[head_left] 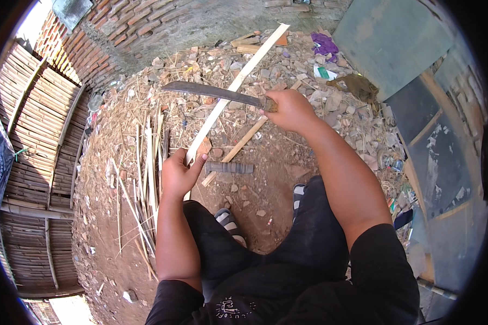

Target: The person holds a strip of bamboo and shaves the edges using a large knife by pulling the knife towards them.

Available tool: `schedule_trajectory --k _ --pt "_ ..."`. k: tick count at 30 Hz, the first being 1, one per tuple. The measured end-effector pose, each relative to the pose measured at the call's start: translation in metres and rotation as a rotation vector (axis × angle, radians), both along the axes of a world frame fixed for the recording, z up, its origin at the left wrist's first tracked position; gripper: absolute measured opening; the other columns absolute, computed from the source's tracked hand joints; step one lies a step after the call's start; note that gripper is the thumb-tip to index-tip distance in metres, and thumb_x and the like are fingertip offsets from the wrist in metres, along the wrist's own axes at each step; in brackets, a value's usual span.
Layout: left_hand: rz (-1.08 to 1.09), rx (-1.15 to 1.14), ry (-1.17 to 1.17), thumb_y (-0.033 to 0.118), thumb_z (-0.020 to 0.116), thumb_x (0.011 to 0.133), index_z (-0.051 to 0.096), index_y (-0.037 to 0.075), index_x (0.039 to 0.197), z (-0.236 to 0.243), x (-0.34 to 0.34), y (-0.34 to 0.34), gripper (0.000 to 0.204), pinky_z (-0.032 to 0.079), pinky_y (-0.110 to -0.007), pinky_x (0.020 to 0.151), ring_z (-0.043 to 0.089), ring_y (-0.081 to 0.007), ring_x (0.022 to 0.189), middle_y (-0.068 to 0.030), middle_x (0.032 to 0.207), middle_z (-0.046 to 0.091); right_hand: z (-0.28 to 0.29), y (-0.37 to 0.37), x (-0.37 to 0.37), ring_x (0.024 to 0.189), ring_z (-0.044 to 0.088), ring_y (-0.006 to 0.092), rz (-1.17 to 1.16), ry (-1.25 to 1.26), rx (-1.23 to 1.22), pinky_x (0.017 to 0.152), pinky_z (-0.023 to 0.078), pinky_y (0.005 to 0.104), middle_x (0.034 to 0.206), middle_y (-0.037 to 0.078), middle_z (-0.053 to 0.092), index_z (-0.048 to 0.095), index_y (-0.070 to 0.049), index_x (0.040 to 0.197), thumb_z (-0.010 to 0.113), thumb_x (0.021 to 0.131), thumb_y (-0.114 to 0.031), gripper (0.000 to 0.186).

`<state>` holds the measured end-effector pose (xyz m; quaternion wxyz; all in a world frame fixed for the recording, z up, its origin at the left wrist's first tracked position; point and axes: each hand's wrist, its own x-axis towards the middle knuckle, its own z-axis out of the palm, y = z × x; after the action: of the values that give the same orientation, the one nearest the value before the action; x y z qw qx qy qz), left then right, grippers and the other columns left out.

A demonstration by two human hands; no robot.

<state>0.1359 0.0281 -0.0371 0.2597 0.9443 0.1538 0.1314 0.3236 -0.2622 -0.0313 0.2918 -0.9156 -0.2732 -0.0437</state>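
Observation:
My left hand is wrapped round the lower part of a long, pale strip of wood or bamboo, which slants up and away to the right. My right hand grips the handle of a machete. Its dark, slightly curved blade points left and crosses the strip around its middle. Whether the blade touches the strip, I cannot tell. Below the strip, a short dark ridged piece lies on the ground across a thin wooden stick.
Several thin split strips lie in a heap left of my left hand. Rubble and litter cover the ground toward a brick wall. A bamboo panel stands left, grey boards right. My sandalled feet are below.

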Motion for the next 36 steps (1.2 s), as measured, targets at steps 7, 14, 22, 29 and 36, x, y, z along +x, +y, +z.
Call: schedule_trajectory --k 7,14,22,29,36 --pt "-0.017 -0.001 -0.004 0.030 0.087 0.089 0.066 -0.001 0.082 -0.007 -0.004 0.002 0.039 0.038 -0.031 0.051 0.043 -0.0080 0.056 -0.0025 0.060 0.057 0.009 0.024 -0.019 0.086 0.073 0.0384 0.253 -0.141 -0.142 0.078 0.057 0.0530 0.085 0.014 0.073 0.072 -0.012 0.100 0.077 0.078 -0.017 0.023" --pt "-0.062 0.087 -0.017 0.038 0.087 0.088 0.061 0.001 0.076 0.001 0.003 -0.001 0.047 0.037 -0.034 0.049 0.044 -0.0109 0.054 -0.0042 0.057 0.053 0.006 -0.024 0.016 0.096 0.073 0.0393 -0.115 0.017 0.002 0.082 0.058 0.0512 0.100 0.017 0.076 0.076 -0.015 0.115 0.082 0.084 -0.031 0.035" --pt "-0.001 -0.013 -0.043 0.043 0.087 0.087 0.057 0.000 0.070 -0.012 0.000 0.006 0.055 0.040 -0.038 0.048 0.045 -0.0183 0.048 -0.0103 0.054 0.051 -0.005 -0.001 0.011 0.097 0.073 0.0387 -0.020 -0.048 0.019 0.083 0.058 0.0502 0.102 0.017 0.076 0.076 -0.017 0.120 0.081 0.085 -0.030 0.038" --pt "-0.029 0.009 -0.010 0.032 0.085 0.091 0.065 -0.001 0.079 -0.012 -0.001 0.003 0.040 0.036 -0.032 0.049 0.042 -0.0087 0.055 -0.0026 0.059 0.054 0.007 0.024 -0.020 0.092 0.074 0.0375 0.231 -0.060 -0.187 0.078 0.058 0.0520 0.091 0.015 0.074 0.074 -0.017 0.116 0.081 0.081 -0.026 0.036" --pt "-0.007 -0.036 0.008 0.034 0.086 0.091 0.063 0.000 0.077 0.003 -0.003 0.008 0.043 0.034 -0.033 0.048 0.040 -0.0081 0.054 -0.0019 0.057 0.052 0.015 -0.018 0.014 0.094 0.074 0.0386 -0.101 -0.025 0.070 0.080 0.058 0.0509 0.097 0.017 0.076 0.074 -0.017 0.122 0.082 0.084 -0.029 0.040"
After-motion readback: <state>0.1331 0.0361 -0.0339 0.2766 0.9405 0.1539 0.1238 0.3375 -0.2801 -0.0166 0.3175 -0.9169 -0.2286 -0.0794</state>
